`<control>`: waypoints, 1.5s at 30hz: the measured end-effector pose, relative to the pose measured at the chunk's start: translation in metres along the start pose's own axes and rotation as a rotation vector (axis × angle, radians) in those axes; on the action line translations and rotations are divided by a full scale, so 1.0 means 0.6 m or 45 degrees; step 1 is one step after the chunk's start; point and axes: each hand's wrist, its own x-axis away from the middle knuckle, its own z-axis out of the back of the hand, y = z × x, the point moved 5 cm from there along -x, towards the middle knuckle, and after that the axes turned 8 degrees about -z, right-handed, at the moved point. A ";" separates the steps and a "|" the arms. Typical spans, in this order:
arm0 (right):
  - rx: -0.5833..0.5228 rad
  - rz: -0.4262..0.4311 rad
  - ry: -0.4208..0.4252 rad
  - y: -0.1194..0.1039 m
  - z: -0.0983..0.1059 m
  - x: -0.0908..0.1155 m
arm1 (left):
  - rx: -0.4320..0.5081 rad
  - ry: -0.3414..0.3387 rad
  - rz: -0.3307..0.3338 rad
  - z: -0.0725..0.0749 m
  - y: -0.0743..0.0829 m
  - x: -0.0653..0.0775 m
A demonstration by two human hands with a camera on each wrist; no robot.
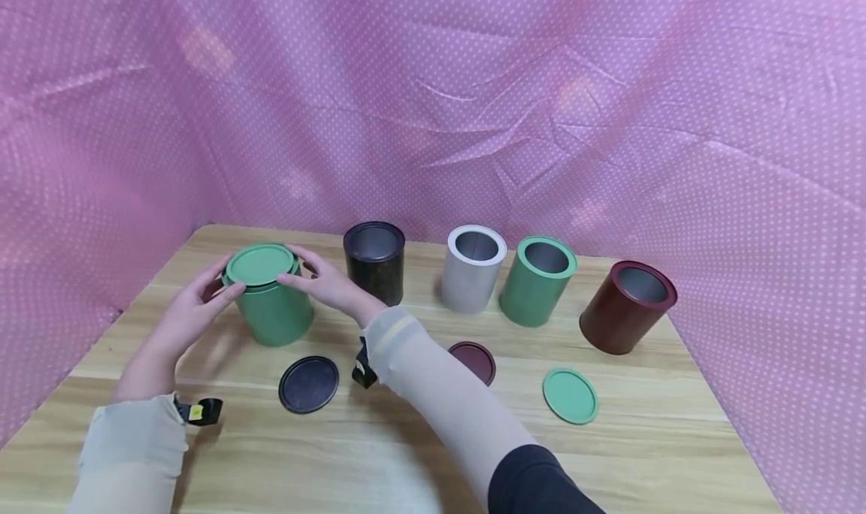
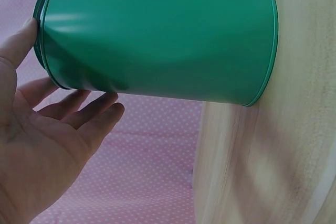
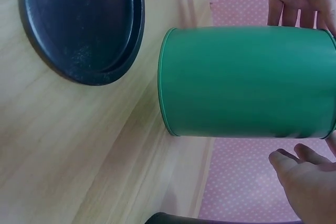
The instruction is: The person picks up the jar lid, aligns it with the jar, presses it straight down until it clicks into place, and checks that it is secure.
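A green lid [image 1: 260, 264] lies on top of the upright green can [image 1: 277, 315], and a dark band shows under its edge. My left hand [image 1: 186, 315] grips the lid from the left, thumb at its front edge. In the left wrist view, the other fingers of that hand [image 2: 42, 140] lie along the side of the can [image 2: 157, 35] near its top. From the right, my right hand [image 1: 331, 281] pinches the lid, thumb in front and fingers behind. The right wrist view shows the can's base [image 3: 168, 82] standing on the table; the lid is out of frame there.
Behind and to the right stand open cans: black [image 1: 374, 273], white [image 1: 470, 285], green [image 1: 531, 296] and dark red [image 1: 612, 322]. Nearer lie a black lid [image 1: 308, 385], a dark red lid [image 1: 476, 360] partly behind the right forearm, and another green lid [image 1: 570, 396]. Pink dotted cloth [image 1: 419, 108] surrounds the wooden table [image 1: 649, 454].
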 end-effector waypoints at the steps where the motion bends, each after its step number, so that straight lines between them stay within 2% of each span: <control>1: 0.004 -0.006 0.002 0.001 -0.001 -0.001 | 0.000 0.002 0.001 -0.001 -0.001 0.000; 16: -0.028 -0.023 -0.040 0.003 -0.001 -0.009 | 0.050 -0.021 0.031 -0.006 -0.007 -0.008; 23: 0.098 0.066 -0.024 0.000 -0.001 -0.011 | -0.003 -0.021 -0.005 -0.005 -0.008 -0.005; 27: 0.148 0.081 -0.013 0.001 -0.001 -0.011 | -0.005 -0.025 -0.024 -0.006 -0.009 -0.004; 38: 0.224 0.037 -0.005 -0.004 0.001 -0.005 | 0.004 -0.036 -0.058 -0.007 -0.005 -0.005; 45: 0.268 -0.004 -0.006 -0.002 -0.001 -0.005 | -0.045 -0.050 -0.032 -0.004 -0.003 -0.004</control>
